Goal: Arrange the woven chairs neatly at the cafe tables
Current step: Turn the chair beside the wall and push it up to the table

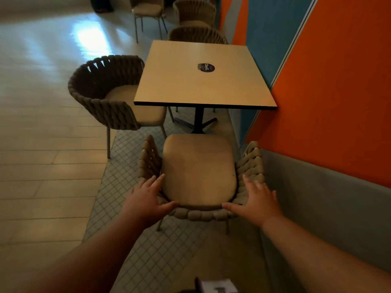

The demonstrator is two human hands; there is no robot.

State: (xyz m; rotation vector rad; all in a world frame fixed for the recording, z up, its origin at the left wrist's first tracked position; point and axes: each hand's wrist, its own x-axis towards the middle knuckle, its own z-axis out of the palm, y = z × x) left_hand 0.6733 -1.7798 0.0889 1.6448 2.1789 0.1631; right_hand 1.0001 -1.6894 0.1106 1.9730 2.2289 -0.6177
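A woven chair (pixel 198 172) with a beige cushion stands right in front of me, its seat facing the square cafe table (pixel 203 81). My left hand (pixel 146 199) hovers at the left end of its curved woven backrest, fingers spread. My right hand (pixel 256 199) is at the right end, fingers also spread. Neither hand grips the backrest; whether they touch it I cannot tell. A second woven chair (pixel 110 96) stands at the table's left side, angled toward it. A third woven chair (pixel 196 34) sits at the table's far side.
An orange and blue wall (pixel 330 92) with a grey base runs along the right, close to the table and the near chair. More chairs (pixel 148 11) stand farther back. Open tiled floor (pixel 42 144) lies to the left. A dark round sticker (pixel 206 67) is on the tabletop.
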